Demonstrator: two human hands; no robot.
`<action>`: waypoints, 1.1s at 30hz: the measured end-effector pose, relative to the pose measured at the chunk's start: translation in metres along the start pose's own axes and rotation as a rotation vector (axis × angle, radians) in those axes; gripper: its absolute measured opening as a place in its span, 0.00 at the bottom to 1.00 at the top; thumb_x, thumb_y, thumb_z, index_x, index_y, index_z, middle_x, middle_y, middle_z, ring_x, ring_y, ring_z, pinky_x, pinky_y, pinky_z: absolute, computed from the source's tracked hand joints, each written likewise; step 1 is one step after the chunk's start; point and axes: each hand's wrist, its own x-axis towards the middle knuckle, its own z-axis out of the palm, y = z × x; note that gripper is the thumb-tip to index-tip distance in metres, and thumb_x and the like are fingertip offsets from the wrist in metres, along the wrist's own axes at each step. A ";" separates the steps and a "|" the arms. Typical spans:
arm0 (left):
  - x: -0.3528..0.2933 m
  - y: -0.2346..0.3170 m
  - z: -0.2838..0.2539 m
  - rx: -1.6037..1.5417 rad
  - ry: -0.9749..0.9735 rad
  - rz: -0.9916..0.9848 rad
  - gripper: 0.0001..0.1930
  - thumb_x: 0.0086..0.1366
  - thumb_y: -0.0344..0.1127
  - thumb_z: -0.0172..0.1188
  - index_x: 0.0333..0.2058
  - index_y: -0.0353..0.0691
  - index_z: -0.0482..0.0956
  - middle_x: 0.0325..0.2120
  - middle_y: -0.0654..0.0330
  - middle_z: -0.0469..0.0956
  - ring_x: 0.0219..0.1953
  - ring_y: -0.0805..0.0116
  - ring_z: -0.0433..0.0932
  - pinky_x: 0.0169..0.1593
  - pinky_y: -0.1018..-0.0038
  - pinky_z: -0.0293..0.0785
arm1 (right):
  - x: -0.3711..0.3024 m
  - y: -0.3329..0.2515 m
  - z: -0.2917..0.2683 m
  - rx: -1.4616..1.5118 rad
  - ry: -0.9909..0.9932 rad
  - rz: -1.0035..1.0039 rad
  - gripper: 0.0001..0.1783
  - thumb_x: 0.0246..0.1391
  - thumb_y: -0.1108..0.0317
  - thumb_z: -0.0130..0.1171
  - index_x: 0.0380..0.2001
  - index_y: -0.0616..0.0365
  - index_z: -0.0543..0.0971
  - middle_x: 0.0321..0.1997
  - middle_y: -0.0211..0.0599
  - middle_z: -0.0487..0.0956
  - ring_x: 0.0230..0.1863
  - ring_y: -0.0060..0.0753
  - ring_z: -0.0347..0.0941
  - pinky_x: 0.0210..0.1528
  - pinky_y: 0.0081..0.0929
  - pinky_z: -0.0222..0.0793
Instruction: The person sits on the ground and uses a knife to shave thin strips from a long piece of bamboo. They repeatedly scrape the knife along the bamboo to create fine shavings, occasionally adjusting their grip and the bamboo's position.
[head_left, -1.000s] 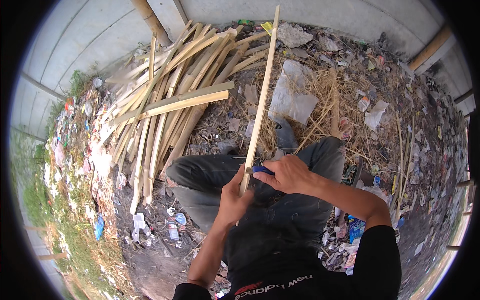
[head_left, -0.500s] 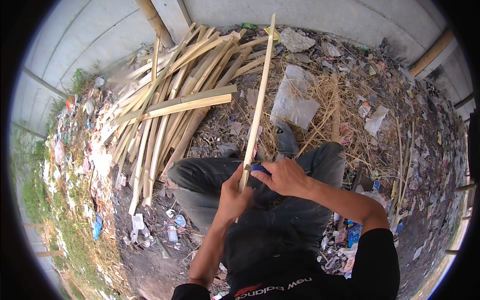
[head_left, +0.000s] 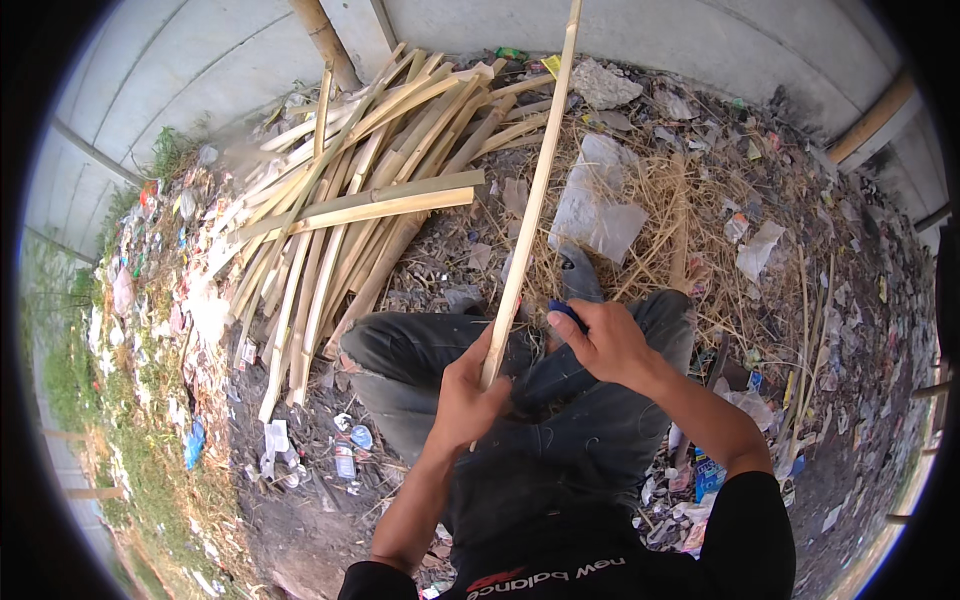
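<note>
Littered ground [head_left: 290,535] lies below strip [head_left: 532,200] and white-lettered shirt [head_left: 600,540].

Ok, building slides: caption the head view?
Left hand grips a strip; right hand holds a blue handle beside it.

Dry straw [head_left: 712,215] lies beside a pale sheet [head_left: 594,190], a grey lump [head_left: 606,85] near the wall [head_left: 690,40], and green plants [head_left: 68,380] at left.

The strip [head_left: 535,195] is matt wood, the blue handle [head_left: 565,312] perhaps plastic.
</note>
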 end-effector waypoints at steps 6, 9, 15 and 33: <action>0.006 -0.010 0.010 -0.032 0.062 0.075 0.38 0.62 0.18 0.54 0.74 0.29 0.62 0.50 0.61 0.80 0.39 0.80 0.76 0.40 0.80 0.76 | -0.015 -0.029 0.023 -0.077 -0.221 -0.097 0.32 0.71 0.41 0.52 0.27 0.61 0.79 0.19 0.56 0.79 0.25 0.65 0.79 0.30 0.57 0.73; 0.004 -0.027 0.009 0.033 0.116 0.153 0.38 0.61 0.19 0.54 0.73 0.28 0.62 0.50 0.57 0.82 0.40 0.78 0.79 0.42 0.77 0.78 | -0.009 -0.025 0.025 -0.094 -0.253 -0.134 0.32 0.71 0.40 0.52 0.28 0.60 0.80 0.19 0.56 0.79 0.25 0.64 0.79 0.30 0.58 0.74; 0.000 -0.018 0.003 0.204 0.103 -0.001 0.39 0.60 0.21 0.53 0.73 0.25 0.61 0.54 0.56 0.80 0.51 0.75 0.78 0.55 0.79 0.73 | 0.007 -0.008 0.028 -0.132 -0.184 -0.129 0.32 0.71 0.40 0.52 0.28 0.59 0.82 0.20 0.55 0.80 0.25 0.65 0.80 0.30 0.58 0.75; -0.056 -0.038 0.004 0.157 -0.082 -0.066 0.39 0.61 0.25 0.57 0.73 0.28 0.62 0.60 0.45 0.79 0.63 0.65 0.76 0.67 0.74 0.66 | 0.080 0.130 -0.012 -0.238 0.154 0.161 0.37 0.74 0.39 0.48 0.29 0.66 0.81 0.19 0.56 0.75 0.25 0.63 0.74 0.34 0.54 0.67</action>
